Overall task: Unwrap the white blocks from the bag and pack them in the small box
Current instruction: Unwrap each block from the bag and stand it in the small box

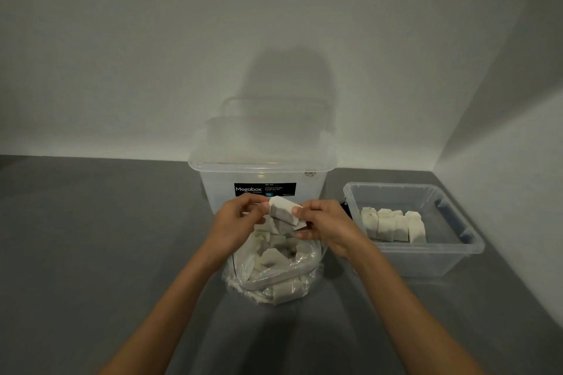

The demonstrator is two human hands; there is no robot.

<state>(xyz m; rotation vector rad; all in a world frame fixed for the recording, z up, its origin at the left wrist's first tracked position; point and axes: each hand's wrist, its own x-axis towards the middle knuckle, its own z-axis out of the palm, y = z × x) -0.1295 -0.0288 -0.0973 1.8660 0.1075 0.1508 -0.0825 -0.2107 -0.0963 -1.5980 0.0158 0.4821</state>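
Above the open clear plastic bag (274,277) I hold a white block (283,210) between both hands. My left hand (240,219) pinches its left end. My right hand (323,222) pinches its right end, fingers curled round it. The bag stands on the grey table and holds several more white blocks (274,253), some wrapped. To the right stands the small clear box (451,256), with several white blocks (393,225) in a row inside, upright and side by side.
A large clear lidded storage tub (262,167) with a black Megabox label stands right behind the bag. White walls close off the back and the right side. The grey table (91,237) stretches bare to the left and front.
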